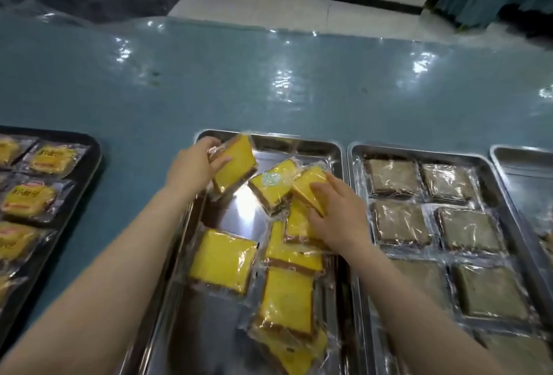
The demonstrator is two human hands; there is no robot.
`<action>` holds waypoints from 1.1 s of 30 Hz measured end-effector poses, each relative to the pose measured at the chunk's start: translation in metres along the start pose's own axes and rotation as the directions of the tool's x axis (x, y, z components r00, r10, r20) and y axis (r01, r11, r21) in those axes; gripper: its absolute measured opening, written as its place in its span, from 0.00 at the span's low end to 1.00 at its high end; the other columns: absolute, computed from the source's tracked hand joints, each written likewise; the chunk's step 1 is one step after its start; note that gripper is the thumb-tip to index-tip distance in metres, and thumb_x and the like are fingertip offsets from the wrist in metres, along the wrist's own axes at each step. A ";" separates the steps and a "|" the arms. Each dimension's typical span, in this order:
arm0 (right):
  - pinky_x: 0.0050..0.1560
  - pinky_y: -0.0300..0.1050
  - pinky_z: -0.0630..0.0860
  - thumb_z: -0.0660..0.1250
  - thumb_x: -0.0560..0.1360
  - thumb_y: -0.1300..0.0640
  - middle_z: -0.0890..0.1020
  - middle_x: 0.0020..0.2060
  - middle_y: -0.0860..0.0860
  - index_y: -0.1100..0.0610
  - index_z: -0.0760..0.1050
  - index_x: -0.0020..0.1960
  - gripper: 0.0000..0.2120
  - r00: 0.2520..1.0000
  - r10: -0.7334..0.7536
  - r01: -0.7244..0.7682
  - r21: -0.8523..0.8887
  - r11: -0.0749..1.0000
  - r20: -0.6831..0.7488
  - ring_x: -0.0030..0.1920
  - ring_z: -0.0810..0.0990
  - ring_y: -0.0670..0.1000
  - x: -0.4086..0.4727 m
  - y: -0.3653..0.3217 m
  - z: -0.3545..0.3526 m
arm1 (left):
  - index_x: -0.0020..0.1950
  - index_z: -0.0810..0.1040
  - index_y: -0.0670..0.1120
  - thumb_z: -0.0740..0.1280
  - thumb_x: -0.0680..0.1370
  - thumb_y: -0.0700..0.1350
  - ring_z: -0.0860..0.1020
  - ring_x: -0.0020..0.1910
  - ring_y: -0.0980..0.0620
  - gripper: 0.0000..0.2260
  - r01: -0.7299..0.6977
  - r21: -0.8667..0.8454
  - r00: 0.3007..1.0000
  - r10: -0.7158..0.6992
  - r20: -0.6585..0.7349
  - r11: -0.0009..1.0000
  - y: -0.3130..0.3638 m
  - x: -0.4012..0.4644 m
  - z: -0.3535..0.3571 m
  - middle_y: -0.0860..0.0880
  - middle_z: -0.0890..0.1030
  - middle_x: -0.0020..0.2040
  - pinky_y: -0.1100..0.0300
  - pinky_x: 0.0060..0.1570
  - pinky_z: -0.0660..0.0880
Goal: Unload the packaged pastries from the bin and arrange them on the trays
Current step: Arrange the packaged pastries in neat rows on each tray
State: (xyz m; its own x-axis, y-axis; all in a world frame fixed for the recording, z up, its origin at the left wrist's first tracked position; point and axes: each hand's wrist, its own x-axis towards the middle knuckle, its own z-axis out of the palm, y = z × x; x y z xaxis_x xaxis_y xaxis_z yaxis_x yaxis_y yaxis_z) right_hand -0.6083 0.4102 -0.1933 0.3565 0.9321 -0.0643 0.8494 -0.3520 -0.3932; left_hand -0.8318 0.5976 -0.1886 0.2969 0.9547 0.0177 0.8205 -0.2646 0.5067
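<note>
Left hand (191, 166) fingers gripping tilted yellow pastry (235, 162) (corner down), right hand (338, 216) fingers clasping another (309, 186)

Bright overhead light glares off my plastic-covered bench (269, 90) and steel tray (239, 213); edges bend, everything slightly blurred.

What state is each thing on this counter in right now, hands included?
Left hand: grips a yellow pastry pack, tilted at the far left corner of the middle tray.
Right hand: fingers curled on another yellow pack in the heap.
Middle steel tray: yellow packs jumbled and overlapping, part of its floor bare.
Right steel tray: brown packs flat, in rows.
Black tray: printed yellow packs laid flat.
Far-right tray: mostly out of view.
</note>
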 end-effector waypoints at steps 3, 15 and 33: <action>0.72 0.56 0.59 0.65 0.73 0.45 0.62 0.75 0.49 0.46 0.70 0.68 0.23 0.999 -0.028 0.028 -0.031 0.999 -0.030 0.73 0.62 0.53 0.006 0.006 0.006 | 0.60 0.76 0.47 0.69 0.74 0.54 0.76 0.56 0.41 0.17 -0.153 0.132 0.983 0.136 0.127 0.979 0.004 0.032 0.004 0.44 0.80 0.57 0.51 0.50 0.71; 0.72 0.50 0.52 0.68 0.74 0.50 0.65 0.73 0.53 0.51 0.74 0.65 0.20 0.986 -0.028 0.036 0.044 0.998 -0.165 0.73 0.60 0.55 0.010 0.011 0.021 | 0.78 0.46 0.50 0.55 0.78 0.62 0.47 0.76 0.48 0.34 -0.366 0.072 0.883 0.322 0.342 0.928 0.069 -0.042 0.099 0.48 0.48 0.78 0.52 0.73 0.44; 0.65 0.55 0.62 0.61 0.77 0.60 0.67 0.70 0.55 0.45 0.71 0.69 0.22 0.988 -0.137 0.151 -0.227 0.962 0.078 0.70 0.60 0.59 0.054 -0.020 0.027 | 0.77 0.51 0.57 0.66 0.75 0.57 0.45 0.73 0.61 0.35 -0.335 -0.098 0.811 0.339 0.477 0.937 -0.015 -0.091 0.045 0.59 0.50 0.76 0.60 0.71 0.38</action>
State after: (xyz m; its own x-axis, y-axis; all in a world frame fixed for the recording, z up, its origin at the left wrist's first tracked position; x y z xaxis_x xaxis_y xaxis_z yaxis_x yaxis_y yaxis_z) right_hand -0.6164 0.4700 -0.2139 0.2055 0.9752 -0.0818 0.9595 -0.2173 -0.1795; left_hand -0.8490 0.5088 -0.2364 0.7521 0.6197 -0.2246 0.6219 -0.5544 0.5530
